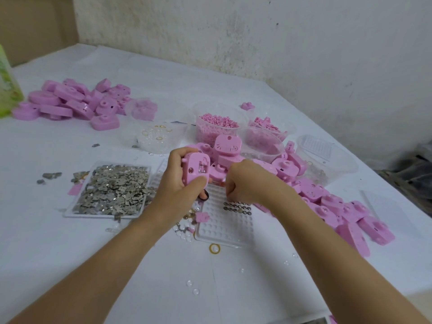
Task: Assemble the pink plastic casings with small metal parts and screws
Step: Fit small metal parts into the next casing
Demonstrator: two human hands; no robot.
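Assy workshop, pink casings [67,101] in piles, tray [88,215] of metal parts [112,190]

right hand [245,181] conceals its own fingertips; green carton [7,90] cropped left.

White worktop [70,242]. Far left: heap of pink casings [70,101]. Left of centre: flat tray [70,212] piled with metal parts [112,190], few strays beside it. Centre: dimpled white tray [224,223], yellow ring [214,249] just in front. Behind: clear tubs [215,127]. Right: second casing heap [339,206].

On the counter [46,230], a tray of metal parts [93,215] lies left of a dimpled tray [224,226]; tubs [210,136] stand behind, a pile of casings [70,101] far left, another pile [339,206] right.
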